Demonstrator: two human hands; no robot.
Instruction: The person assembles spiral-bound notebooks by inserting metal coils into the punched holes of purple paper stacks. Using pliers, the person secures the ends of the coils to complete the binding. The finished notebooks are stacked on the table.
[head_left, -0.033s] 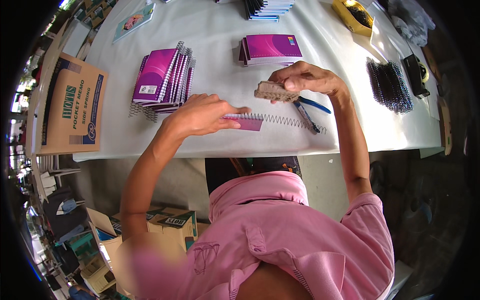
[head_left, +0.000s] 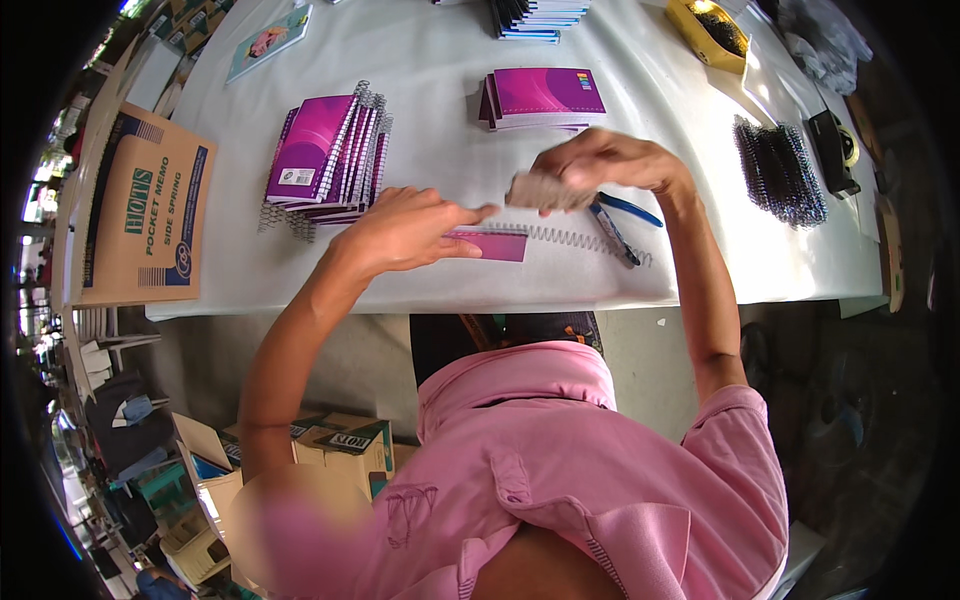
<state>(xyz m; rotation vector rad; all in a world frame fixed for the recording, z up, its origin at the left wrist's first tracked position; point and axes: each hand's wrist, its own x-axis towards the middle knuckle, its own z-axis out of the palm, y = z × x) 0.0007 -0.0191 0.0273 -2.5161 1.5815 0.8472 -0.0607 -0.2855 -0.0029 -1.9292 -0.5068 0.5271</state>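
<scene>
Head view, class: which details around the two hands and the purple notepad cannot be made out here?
- Purple notepad: largely covered by the left hand.
- Small grey-brown piece in the right hand: motion-blurred, its kind unclear.
- Blue-handled pliers: partly behind the right hand.
- Stack of notebooks: cut off by the top edge.

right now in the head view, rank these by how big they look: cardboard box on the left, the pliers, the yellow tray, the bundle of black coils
1. cardboard box, clearly largest
2. bundle of black coils
3. yellow tray, close to the coils; it lies farther off and at the bent rim, so unsure
4. pliers, smallest, partly hidden by the right hand
</scene>
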